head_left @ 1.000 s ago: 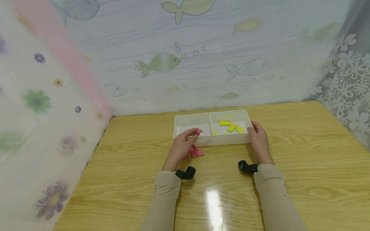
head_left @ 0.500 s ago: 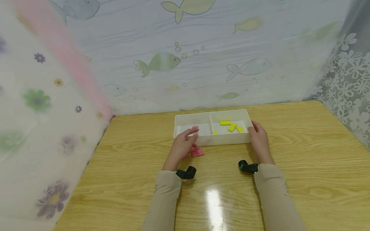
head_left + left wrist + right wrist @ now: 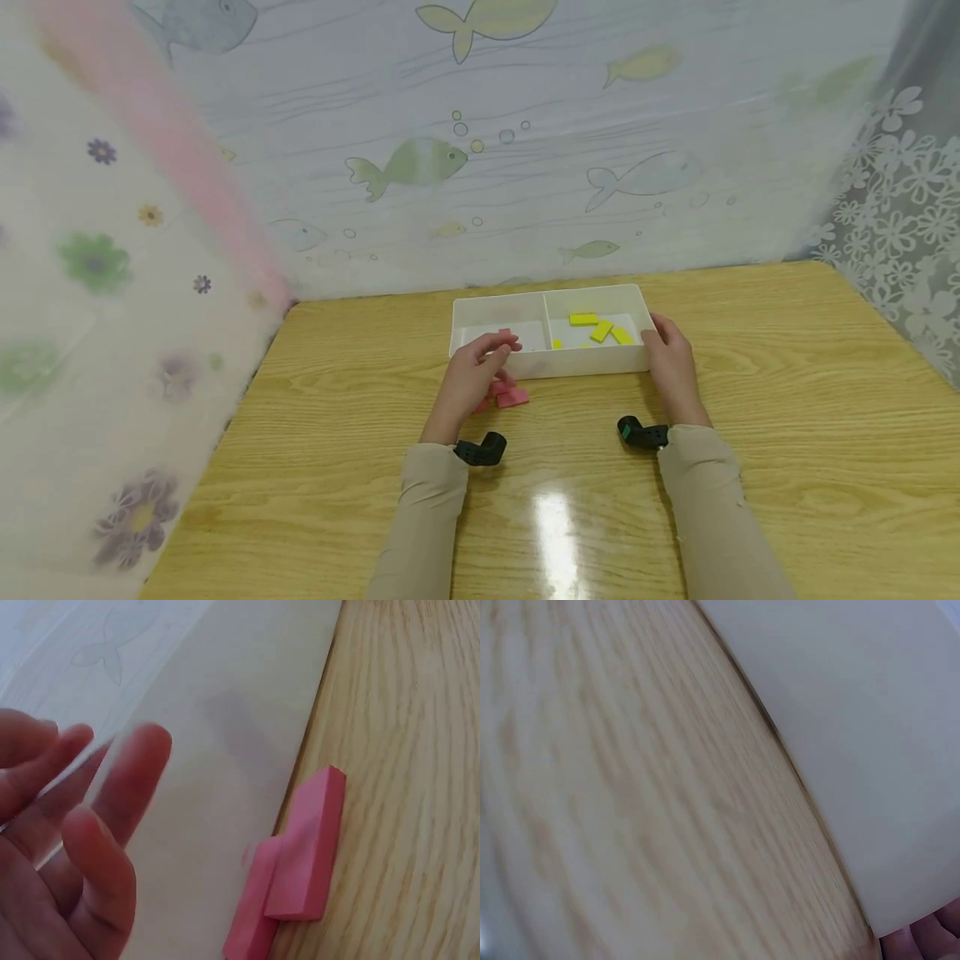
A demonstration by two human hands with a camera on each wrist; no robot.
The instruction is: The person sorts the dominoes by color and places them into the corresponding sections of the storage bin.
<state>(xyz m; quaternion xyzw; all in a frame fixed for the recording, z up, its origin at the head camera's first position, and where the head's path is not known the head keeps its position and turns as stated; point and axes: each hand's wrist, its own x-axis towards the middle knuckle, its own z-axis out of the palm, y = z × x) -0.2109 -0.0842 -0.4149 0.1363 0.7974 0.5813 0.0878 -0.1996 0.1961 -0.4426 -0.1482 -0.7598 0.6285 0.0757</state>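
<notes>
A white two-compartment box stands on the wooden table. My left hand is over its front wall at the left compartment, fingers loosely bent and apart, with nothing between them in the left wrist view. Just beyond its fingertips, a pink block shows inside that compartment, partly hidden by the hand. Several flat pink blocks lie on the table below this hand, close to the box; two of them overlap. My right hand grips the box's right end, its fingers mostly hidden behind the corner.
Yellow blocks, several of them, lie scattered in the right compartment. A divider separates the two halves. Behind the table hangs a fish-patterned curtain, and a flowered one runs along the left.
A pink block at the left fingertips has been let go into the left compartment. The left hand stays over the front wall. My right hand and the box hold their place.
</notes>
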